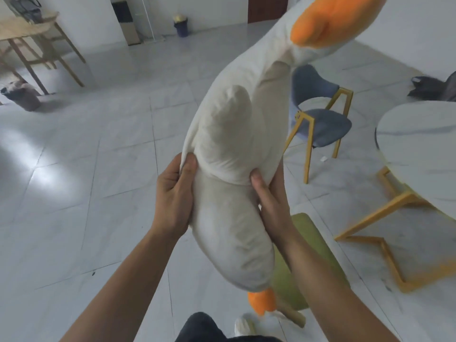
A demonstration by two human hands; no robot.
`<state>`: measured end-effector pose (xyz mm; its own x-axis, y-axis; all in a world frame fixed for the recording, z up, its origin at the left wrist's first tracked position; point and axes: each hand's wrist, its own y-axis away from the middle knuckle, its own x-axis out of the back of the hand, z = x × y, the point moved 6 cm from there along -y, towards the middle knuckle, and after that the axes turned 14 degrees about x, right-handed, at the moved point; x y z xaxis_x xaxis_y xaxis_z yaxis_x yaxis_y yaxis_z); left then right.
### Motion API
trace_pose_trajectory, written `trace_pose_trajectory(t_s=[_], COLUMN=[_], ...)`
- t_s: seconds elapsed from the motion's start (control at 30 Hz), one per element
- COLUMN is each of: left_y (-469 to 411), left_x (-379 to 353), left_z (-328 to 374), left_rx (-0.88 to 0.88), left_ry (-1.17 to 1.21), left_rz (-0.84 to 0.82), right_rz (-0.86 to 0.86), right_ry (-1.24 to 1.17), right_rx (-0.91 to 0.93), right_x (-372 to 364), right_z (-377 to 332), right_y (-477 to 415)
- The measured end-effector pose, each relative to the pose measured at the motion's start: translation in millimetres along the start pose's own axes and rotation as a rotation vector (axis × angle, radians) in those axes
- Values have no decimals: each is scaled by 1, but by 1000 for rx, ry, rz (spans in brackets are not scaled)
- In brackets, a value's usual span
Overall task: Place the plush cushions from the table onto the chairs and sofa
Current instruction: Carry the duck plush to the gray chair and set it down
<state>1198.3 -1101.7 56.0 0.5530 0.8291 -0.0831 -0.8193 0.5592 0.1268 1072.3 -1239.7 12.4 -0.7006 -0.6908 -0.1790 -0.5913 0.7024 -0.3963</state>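
A big white plush goose cushion [229,149] with an orange beak at top right and an orange foot at the bottom hangs in the air in front of me. My left hand [174,193] grips its left side, thumb pressed into the fabric. My right hand [271,201] grips its right side. A green chair [311,245] stands right below the cushion, mostly hidden by it and my right arm. A blue chair [320,124] with gold legs stands behind, next to the round white table [419,149] at the right.
A dark plush item [434,88] lies beyond the white table. A wooden table [27,28] and a brown bin [23,96] stand at the far left. A dark bin [182,27] sits by the back wall. Open tiled floor spreads to the left.
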Motion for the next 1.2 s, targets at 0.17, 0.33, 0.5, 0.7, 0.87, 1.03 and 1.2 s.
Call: trace_pose_trajectory(t_s=[0.17,0.33,0.5,0.7,0.87,1.03,1.2], left_y=[-141,-283,-387,-457,-503,-565,-634], left_x=[6,-14,-105,-262,-386,-475,-541], left_z=[-1,5,12,-6,-25,-17,-28], left_rx=[28,79,133,186,207,264,315], left_ry=[32,3,-81,-156,-243,-247,-190], left_rz=[-49,-175,-413,-697,-794,-800,-782], right_rz=[14,149,393,745,918,907,833], right_ry=[11,76,196,272,242,175,123], right_rx=[-21,-48,-57,-122,-185,-233,-249], right_x=[-30,-38,20,143,243,314,369], right_z=[68,135,155,174,204,216,234], right_y=[-114,-216,-288,-324,-370,-454,-534])
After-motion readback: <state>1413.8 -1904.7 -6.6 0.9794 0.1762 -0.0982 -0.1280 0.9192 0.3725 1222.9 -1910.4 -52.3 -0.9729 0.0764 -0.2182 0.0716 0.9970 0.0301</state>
